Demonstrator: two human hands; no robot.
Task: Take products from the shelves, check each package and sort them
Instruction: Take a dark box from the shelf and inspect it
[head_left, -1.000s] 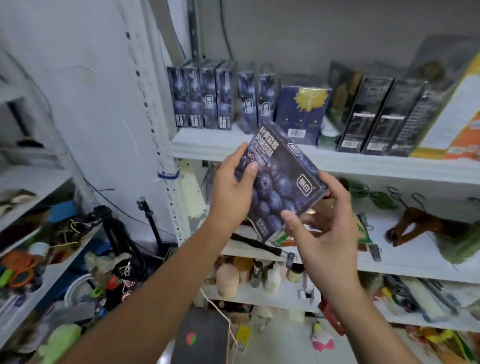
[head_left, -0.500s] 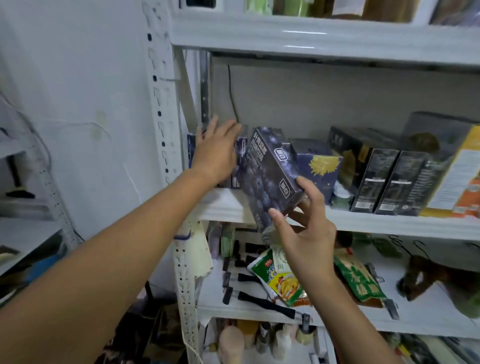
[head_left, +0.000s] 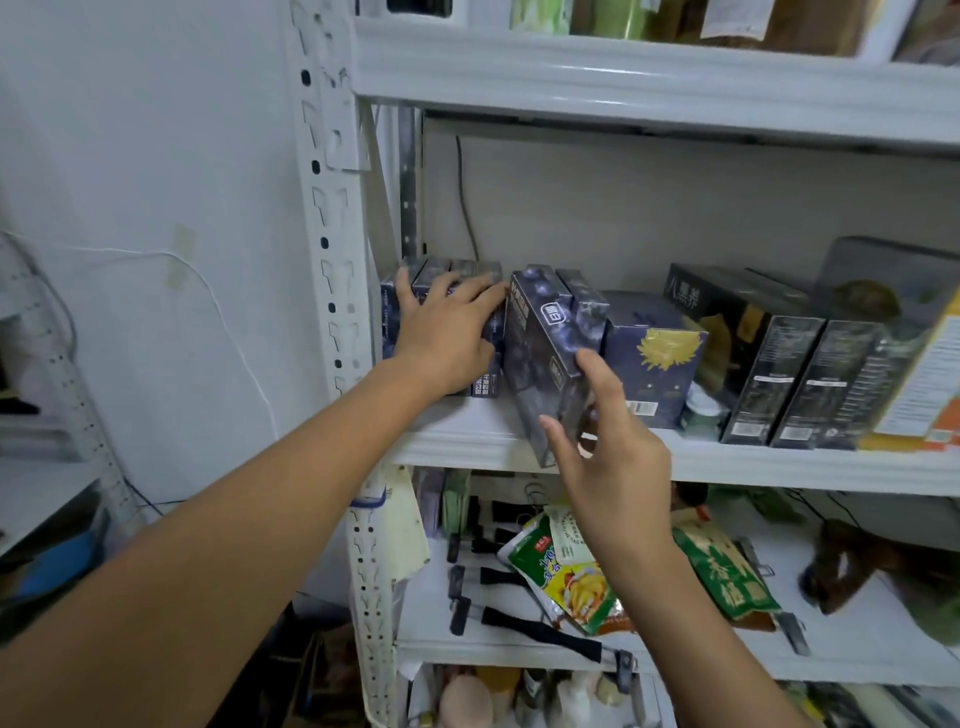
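A dark blue blueberry box (head_left: 540, 358) stands tilted on the white middle shelf (head_left: 467, 441), its lower corner over the front edge. My right hand (head_left: 597, 452) pinches its near edge between thumb and fingers. My left hand (head_left: 447, 332) lies flat, fingers straight, against a row of matching blueberry boxes (head_left: 441, 270) at the shelf's left end, pressing them toward the post. Another blueberry box (head_left: 587, 312) stands just behind the held one.
A blue box with a gold flower (head_left: 654, 358) and several black boxes (head_left: 795, 374) fill the shelf to the right. An orange-edged carton (head_left: 930, 379) stands far right. Snack bags (head_left: 566, 571) and black-handled tools (head_left: 519, 623) lie on the shelf below. The upright post (head_left: 332, 260) is left.
My right hand has carried the blueberry box up from in front of me onto the middle shelf. My left hand let go of it and moved onto the row of boxes at the left.
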